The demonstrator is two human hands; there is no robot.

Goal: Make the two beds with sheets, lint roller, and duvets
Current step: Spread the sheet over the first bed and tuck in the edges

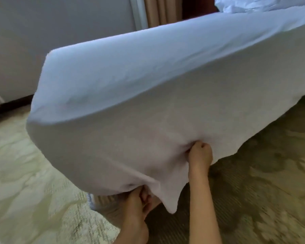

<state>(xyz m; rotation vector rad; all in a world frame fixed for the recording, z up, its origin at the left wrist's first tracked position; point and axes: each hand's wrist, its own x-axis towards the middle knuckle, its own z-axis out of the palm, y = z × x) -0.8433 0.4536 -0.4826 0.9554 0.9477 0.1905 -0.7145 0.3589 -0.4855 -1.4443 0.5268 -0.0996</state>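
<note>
**A:** Which step am I looking at?

**B:** Tucking the corner, I'd say. Leftmost is the carpet, out to the left of my fingers. Then my left hand, low at the corner of the bed, with its fingers curled round the bottom edge of the sheet. Just left of those fingers a bit of the bed base shows bare.

**A:** And the sheet itself?

**B:** It's draped over the mattress, above both hands. A loose flap hangs down between them.

**A:** What about the right side?

**B:** My right hand is higher, on the side of the bed. It's clenched into a fist that pinches a fold of sheet, and creases run out from its fingers. Far above and to the right lies a heap of white bedding.

**A:** What's next?

**B:** I reckon the flap has to go under the mattress. That calls for keeping the side taut with my right hand while my left pushes the cloth in flat, without bunching. The lint roller and duvets come later, by my reading.
</note>
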